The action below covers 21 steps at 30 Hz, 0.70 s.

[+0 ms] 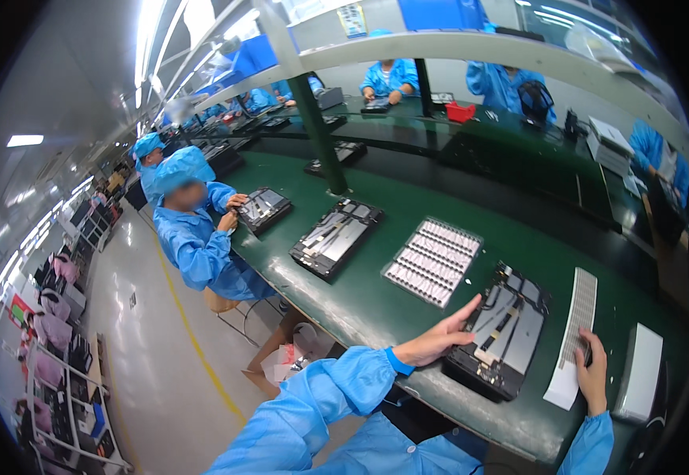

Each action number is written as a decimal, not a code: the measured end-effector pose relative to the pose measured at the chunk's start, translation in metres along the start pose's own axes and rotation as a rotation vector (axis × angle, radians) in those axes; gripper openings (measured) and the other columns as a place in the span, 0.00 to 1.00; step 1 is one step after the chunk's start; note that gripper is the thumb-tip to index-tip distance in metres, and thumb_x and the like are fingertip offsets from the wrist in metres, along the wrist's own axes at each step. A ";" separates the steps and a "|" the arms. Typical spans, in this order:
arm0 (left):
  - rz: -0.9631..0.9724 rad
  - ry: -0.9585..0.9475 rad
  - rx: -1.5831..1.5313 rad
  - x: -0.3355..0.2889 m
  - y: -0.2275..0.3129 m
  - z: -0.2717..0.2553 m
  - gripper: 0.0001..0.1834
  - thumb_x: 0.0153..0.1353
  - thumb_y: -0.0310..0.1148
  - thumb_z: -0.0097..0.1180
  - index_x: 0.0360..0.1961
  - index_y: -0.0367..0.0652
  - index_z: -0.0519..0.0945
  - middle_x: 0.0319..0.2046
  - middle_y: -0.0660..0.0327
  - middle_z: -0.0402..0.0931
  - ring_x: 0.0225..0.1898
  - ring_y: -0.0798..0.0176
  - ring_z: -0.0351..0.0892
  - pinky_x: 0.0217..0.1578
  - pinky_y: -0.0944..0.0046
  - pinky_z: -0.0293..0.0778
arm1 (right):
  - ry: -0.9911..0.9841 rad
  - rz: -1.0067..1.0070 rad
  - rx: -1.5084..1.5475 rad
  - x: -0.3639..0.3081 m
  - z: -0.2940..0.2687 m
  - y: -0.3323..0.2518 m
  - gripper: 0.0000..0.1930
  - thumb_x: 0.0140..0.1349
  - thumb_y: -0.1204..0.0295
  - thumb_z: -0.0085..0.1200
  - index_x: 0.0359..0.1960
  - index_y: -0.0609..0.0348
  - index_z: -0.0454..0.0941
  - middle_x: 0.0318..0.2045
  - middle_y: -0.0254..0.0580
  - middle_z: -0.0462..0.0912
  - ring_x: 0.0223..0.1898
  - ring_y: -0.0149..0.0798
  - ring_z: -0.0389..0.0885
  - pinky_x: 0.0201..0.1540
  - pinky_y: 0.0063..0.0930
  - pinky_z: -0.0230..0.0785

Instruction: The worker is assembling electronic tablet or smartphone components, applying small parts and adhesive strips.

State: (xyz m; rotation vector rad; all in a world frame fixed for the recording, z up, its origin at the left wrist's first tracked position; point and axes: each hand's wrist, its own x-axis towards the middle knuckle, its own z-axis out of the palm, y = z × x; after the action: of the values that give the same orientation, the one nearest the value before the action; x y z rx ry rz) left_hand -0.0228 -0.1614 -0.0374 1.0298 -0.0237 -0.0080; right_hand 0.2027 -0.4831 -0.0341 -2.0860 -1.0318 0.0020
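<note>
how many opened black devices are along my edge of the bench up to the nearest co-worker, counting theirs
3: the near device at your left hand, the middle device farther left, and the far device at that co-worker's hands. Others may be hidden.

wearer's left hand (438,339) spread against left side of opened black device (511,321) on green bench (364,313); right hand (593,370), fingers curled, at pale gridded strip (572,328). co-worker in blue (190,237), farther left, touches a second device (264,210).
</note>
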 end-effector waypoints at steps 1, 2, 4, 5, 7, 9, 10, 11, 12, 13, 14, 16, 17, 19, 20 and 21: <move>-0.019 0.000 0.022 0.000 0.002 0.002 0.46 0.65 0.26 0.52 0.75 0.56 0.35 0.71 0.63 0.48 0.60 0.71 0.63 0.61 0.69 0.62 | 0.004 -0.071 -0.071 0.001 0.000 -0.002 0.19 0.57 0.82 0.52 0.52 0.60 0.73 0.55 0.48 0.77 0.60 0.53 0.71 0.68 0.39 0.56; -0.004 0.017 0.098 0.001 0.001 0.005 0.45 0.66 0.26 0.50 0.75 0.53 0.34 0.74 0.61 0.42 0.65 0.67 0.58 0.64 0.67 0.58 | 0.010 -0.049 -0.067 0.000 0.000 -0.003 0.19 0.57 0.82 0.52 0.52 0.60 0.73 0.55 0.48 0.77 0.60 0.53 0.71 0.68 0.39 0.56; 0.103 0.022 0.656 0.008 -0.009 -0.001 0.44 0.67 0.27 0.49 0.74 0.47 0.33 0.75 0.59 0.34 0.70 0.63 0.51 0.66 0.65 0.54 | 0.013 -0.097 -0.111 0.000 -0.003 0.000 0.19 0.58 0.80 0.53 0.53 0.59 0.73 0.56 0.48 0.77 0.60 0.54 0.71 0.69 0.43 0.54; 0.072 -0.009 0.831 0.010 -0.010 -0.005 0.43 0.68 0.29 0.48 0.74 0.44 0.33 0.75 0.56 0.28 0.73 0.62 0.42 0.68 0.64 0.49 | 0.004 -0.132 -0.132 0.003 -0.004 0.001 0.20 0.58 0.79 0.54 0.54 0.59 0.73 0.55 0.48 0.77 0.60 0.53 0.71 0.69 0.44 0.54; -0.114 0.102 1.479 0.015 0.016 0.023 0.41 0.63 0.38 0.55 0.71 0.36 0.48 0.55 0.38 0.67 0.52 0.37 0.74 0.55 0.51 0.70 | 0.009 -0.152 -0.181 0.005 -0.007 0.008 0.21 0.58 0.77 0.54 0.55 0.58 0.73 0.55 0.48 0.77 0.60 0.51 0.71 0.69 0.45 0.54; -0.028 0.288 1.904 0.025 0.036 0.054 0.35 0.57 0.37 0.60 0.63 0.36 0.63 0.47 0.45 0.70 0.42 0.44 0.77 0.43 0.51 0.75 | 0.007 -0.153 -0.121 0.016 -0.004 0.011 0.21 0.61 0.74 0.54 0.57 0.56 0.73 0.56 0.48 0.77 0.60 0.51 0.71 0.69 0.45 0.54; 0.198 0.301 1.843 0.035 0.039 0.064 0.29 0.57 0.33 0.60 0.59 0.37 0.68 0.49 0.45 0.71 0.46 0.42 0.76 0.45 0.51 0.74 | 0.071 -0.128 -0.122 0.018 -0.005 0.016 0.19 0.62 0.72 0.54 0.56 0.56 0.73 0.54 0.48 0.78 0.58 0.50 0.74 0.66 0.41 0.60; 0.425 0.175 1.719 0.050 0.041 0.071 0.24 0.57 0.34 0.61 0.54 0.38 0.73 0.48 0.50 0.72 0.47 0.44 0.75 0.45 0.53 0.73 | 0.087 -0.024 0.082 0.023 -0.005 0.007 0.18 0.63 0.71 0.55 0.55 0.57 0.74 0.51 0.47 0.79 0.56 0.47 0.76 0.60 0.36 0.65; 0.416 0.045 1.607 0.065 0.038 0.087 0.23 0.55 0.36 0.63 0.52 0.39 0.75 0.47 0.53 0.74 0.49 0.45 0.74 0.48 0.53 0.71 | 0.102 -0.060 0.113 0.025 -0.011 0.007 0.18 0.62 0.72 0.55 0.54 0.58 0.75 0.49 0.47 0.80 0.54 0.44 0.77 0.56 0.34 0.68; 0.448 -0.069 1.627 0.084 0.027 0.097 0.24 0.55 0.37 0.64 0.51 0.39 0.76 0.48 0.53 0.74 0.50 0.46 0.73 0.50 0.53 0.70 | 0.079 -0.054 0.113 0.023 -0.020 0.010 0.18 0.61 0.72 0.56 0.53 0.58 0.75 0.49 0.47 0.80 0.53 0.44 0.78 0.56 0.34 0.69; 0.477 -0.164 1.664 0.097 0.017 0.105 0.24 0.54 0.38 0.65 0.50 0.39 0.76 0.48 0.54 0.75 0.52 0.47 0.73 0.51 0.52 0.69 | 0.053 -0.087 0.079 0.023 -0.021 0.014 0.20 0.58 0.72 0.59 0.53 0.58 0.75 0.49 0.47 0.80 0.52 0.44 0.79 0.57 0.34 0.69; 0.536 -0.208 1.594 0.128 -0.014 0.112 0.27 0.53 0.44 0.66 0.51 0.39 0.77 0.55 0.54 0.73 0.59 0.46 0.69 0.59 0.51 0.65 | 0.005 -0.112 0.124 0.013 -0.024 0.023 0.24 0.54 0.69 0.64 0.54 0.57 0.75 0.54 0.46 0.78 0.57 0.45 0.76 0.61 0.36 0.66; 0.540 -0.231 1.635 0.144 -0.032 0.106 0.28 0.52 0.44 0.66 0.51 0.39 0.77 0.55 0.53 0.73 0.61 0.46 0.68 0.60 0.50 0.64 | -0.046 -0.085 0.131 0.010 -0.024 0.026 0.26 0.52 0.70 0.64 0.55 0.57 0.75 0.55 0.45 0.78 0.60 0.45 0.72 0.64 0.38 0.63; 0.561 -0.262 1.678 0.152 -0.045 0.111 0.29 0.52 0.45 0.67 0.51 0.39 0.77 0.56 0.53 0.73 0.62 0.46 0.67 0.61 0.50 0.63 | -0.118 -0.077 0.094 0.003 -0.025 0.016 0.29 0.50 0.68 0.67 0.56 0.55 0.75 0.56 0.44 0.77 0.64 0.45 0.69 0.68 0.42 0.57; 0.522 -0.262 1.659 0.150 -0.045 0.110 0.29 0.51 0.44 0.67 0.51 0.38 0.77 0.55 0.52 0.74 0.61 0.47 0.69 0.60 0.51 0.64 | -0.146 -0.082 0.055 0.001 -0.022 0.015 0.30 0.49 0.66 0.68 0.56 0.54 0.75 0.57 0.43 0.77 0.65 0.45 0.68 0.69 0.44 0.55; 0.476 -0.270 1.642 0.147 -0.043 0.109 0.29 0.51 0.43 0.68 0.51 0.38 0.77 0.54 0.52 0.75 0.59 0.48 0.70 0.59 0.51 0.64 | -0.139 -0.112 -0.054 0.001 -0.016 0.018 0.29 0.51 0.65 0.67 0.56 0.53 0.75 0.56 0.41 0.78 0.64 0.45 0.69 0.70 0.46 0.52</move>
State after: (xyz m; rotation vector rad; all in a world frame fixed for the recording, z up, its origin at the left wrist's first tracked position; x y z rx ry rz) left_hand 0.1221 -0.2797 -0.0162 2.6308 -0.6024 0.3598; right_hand 0.2207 -0.4997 -0.0344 -2.0973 -1.2441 0.0649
